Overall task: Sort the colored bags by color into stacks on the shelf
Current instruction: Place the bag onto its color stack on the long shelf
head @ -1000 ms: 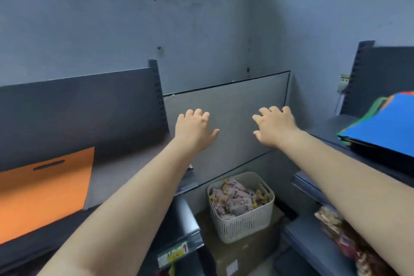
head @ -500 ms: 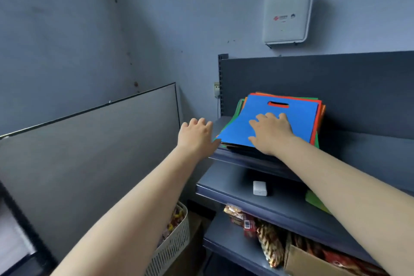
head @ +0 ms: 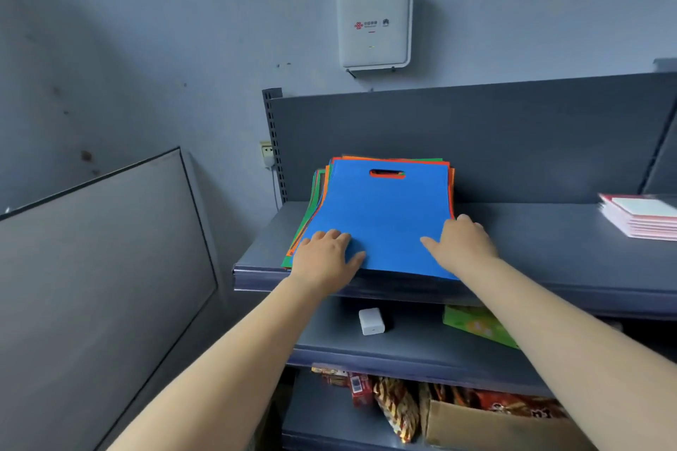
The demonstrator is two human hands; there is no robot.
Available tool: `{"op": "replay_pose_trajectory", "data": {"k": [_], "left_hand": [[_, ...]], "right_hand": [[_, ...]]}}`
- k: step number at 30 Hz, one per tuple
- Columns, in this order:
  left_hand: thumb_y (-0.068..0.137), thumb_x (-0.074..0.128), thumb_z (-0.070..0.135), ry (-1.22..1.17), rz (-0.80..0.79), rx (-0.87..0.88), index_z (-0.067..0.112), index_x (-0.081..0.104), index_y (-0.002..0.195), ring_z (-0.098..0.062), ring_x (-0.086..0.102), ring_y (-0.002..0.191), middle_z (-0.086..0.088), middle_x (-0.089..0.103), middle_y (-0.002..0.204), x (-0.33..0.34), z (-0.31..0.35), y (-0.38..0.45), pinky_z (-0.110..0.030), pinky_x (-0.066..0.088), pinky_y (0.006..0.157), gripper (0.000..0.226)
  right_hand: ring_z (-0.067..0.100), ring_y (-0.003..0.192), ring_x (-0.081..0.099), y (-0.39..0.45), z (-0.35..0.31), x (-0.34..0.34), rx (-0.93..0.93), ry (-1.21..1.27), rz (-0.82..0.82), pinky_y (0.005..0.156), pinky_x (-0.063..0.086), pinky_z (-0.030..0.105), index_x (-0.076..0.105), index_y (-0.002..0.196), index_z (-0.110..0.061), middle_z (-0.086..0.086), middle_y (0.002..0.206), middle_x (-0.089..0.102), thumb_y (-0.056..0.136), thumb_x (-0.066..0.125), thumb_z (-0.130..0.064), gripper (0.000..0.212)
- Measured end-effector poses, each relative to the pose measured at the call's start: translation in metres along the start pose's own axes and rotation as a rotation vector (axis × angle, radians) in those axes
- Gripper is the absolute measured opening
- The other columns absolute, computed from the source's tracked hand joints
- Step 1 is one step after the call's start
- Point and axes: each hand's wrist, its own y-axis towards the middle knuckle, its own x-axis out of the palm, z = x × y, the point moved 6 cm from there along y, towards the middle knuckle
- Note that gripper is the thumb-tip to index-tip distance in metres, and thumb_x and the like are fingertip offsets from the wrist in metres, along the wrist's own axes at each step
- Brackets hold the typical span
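Since half a second ago, both hands are being seen lower on the pile of bags, the left hand now being laid on it rather than held beside it, and the view is being brought closer to the shelf. Straight, relaxed fingers of the left hand are being rested on the near left corner of the blue bag, with the thumb spread toward the middle. The right hand is being placed at the bag's near right corner, its fingers being laid loosely over the right edge and the thumb being pointed inward across the blue surface; nothing is being clenched or pinched by either hand. The blue bag is being carried on top of a pile of orange, red and green bags, whose edges are being shown around it, at the left end of the upper shelf against the grey back panel. A stack of pink-edged booklets is being kept well apart at the right end of that shelf. A small white adapter and a green packet are being held on the shelf below. A white router box is being displayed on the wall above.
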Motion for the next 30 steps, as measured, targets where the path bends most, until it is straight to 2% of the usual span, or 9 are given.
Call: {"op": "replay_pose_trajectory", "data": {"k": [3, 4, 6, 11, 14, 16, 21, 27, 30], "left_hand": [[0.098, 0.037, 0.048, -0.090, 0.029, 0.066, 0.020, 0.047, 0.135, -0.021, 0.039, 0.129, 0.002, 0.048, 0.139, 0.004, 0.004, 0.006, -0.033, 0.032, 0.104, 0.048], [0.098, 0.037, 0.047, -0.104, 0.032, 0.084, 0.020, 0.046, 0.137, -0.021, 0.037, 0.131, 0.002, 0.047, 0.141, 0.005, 0.006, 0.007, -0.033, 0.031, 0.105, 0.048], [0.098, 0.036, 0.047, -0.120, 0.034, 0.107, 0.020, 0.045, 0.138, -0.020, 0.035, 0.133, 0.002, 0.044, 0.143, 0.006, 0.009, 0.010, -0.033, 0.028, 0.108, 0.049], [0.099, 0.036, 0.046, -0.130, 0.040, 0.127, 0.023, 0.049, 0.135, -0.020, 0.039, 0.129, 0.004, 0.049, 0.140, 0.004, 0.016, 0.019, -0.034, 0.032, 0.102, 0.045], [0.096, 0.040, 0.046, -0.119, 0.070, -0.021, 0.021, 0.059, 0.123, -0.025, 0.046, 0.117, -0.001, 0.057, 0.124, -0.003, -0.003, 0.026, -0.034, 0.041, 0.091, 0.041], [0.094, 0.043, 0.051, -0.069, 0.055, -0.150, 0.019, 0.060, 0.117, -0.028, 0.047, 0.116, -0.004, 0.057, 0.121, -0.005, -0.023, 0.028, -0.035, 0.041, 0.088, 0.042], [0.083, 0.054, 0.065, -0.162, 0.023, -0.443, 0.008, 0.059, 0.109, -0.032, 0.053, 0.110, -0.010, 0.060, 0.114, -0.002, -0.063, 0.023, -0.041, 0.047, 0.088, 0.063], [0.079, 0.072, 0.042, -0.476, 0.099, -0.598, 0.011, 0.058, 0.072, -0.029, 0.058, 0.077, -0.010, 0.064, 0.082, -0.004, -0.081, 0.015, -0.030, 0.043, 0.067, 0.034], [0.081, 0.072, 0.027, -0.524, 0.155, -0.613, 0.017, 0.055, 0.066, -0.028, 0.057, 0.078, -0.006, 0.061, 0.080, -0.011, -0.085, 0.013, -0.028, 0.041, 0.068, 0.025]], "right_hand": [[0.024, 0.076, 0.051, 0.007, 0.016, 0.006, 0.162, 0.163, -0.031, 0.054, 0.036, 0.028, 0.047, 0.083, -0.006, 0.009, 0.097, 0.045, 0.093, 0.051, -0.050, 0.045], [0.020, 0.062, 0.045, 0.008, 0.021, 0.007, 0.198, 0.226, -0.033, 0.048, 0.030, 0.027, 0.041, 0.073, -0.008, 0.007, 0.084, 0.044, 0.092, 0.053, -0.048, 0.046], [0.017, 0.050, 0.035, 0.010, 0.030, 0.006, 0.234, 0.340, 0.013, 0.044, 0.024, 0.027, 0.032, 0.063, -0.011, 0.003, 0.064, 0.038, 0.090, 0.059, -0.039, 0.047], [0.015, 0.055, 0.033, 0.008, 0.045, -0.012, 0.185, 0.335, 0.222, 0.047, 0.024, 0.027, 0.032, 0.068, -0.013, 0.001, 0.069, 0.040, 0.093, 0.053, -0.010, 0.033], [0.020, 0.062, 0.040, 0.006, 0.054, -0.023, 0.136, 0.364, 0.293, 0.052, 0.030, 0.028, 0.045, 0.089, -0.006, 0.011, 0.085, 0.049, 0.094, 0.045, -0.001, 0.008], [0.022, 0.066, 0.044, 0.006, 0.064, -0.028, 0.125, 0.431, 0.318, 0.051, 0.032, 0.027, 0.049, 0.106, -0.006, 0.012, 0.094, 0.049, 0.095, 0.042, 0.003, 0.015], [0.031, 0.070, 0.048, 0.002, 0.082, -0.031, 0.122, 0.570, 0.353, 0.056, 0.037, 0.034, 0.054, 0.106, 0.001, 0.021, 0.101, 0.057, 0.092, 0.036, 0.010, 0.024], [0.022, 0.071, 0.047, -0.002, 0.093, -0.037, 0.086, 0.673, 0.396, 0.054, 0.035, 0.027, 0.056, 0.099, -0.006, 0.007, 0.087, 0.054, 0.097, 0.037, 0.003, 0.021], [0.020, 0.069, 0.047, -0.002, 0.097, -0.039, 0.077, 0.714, 0.400, 0.051, 0.034, 0.024, 0.057, 0.096, -0.007, 0.008, 0.086, 0.059, 0.096, 0.035, 0.004, 0.024]]}}
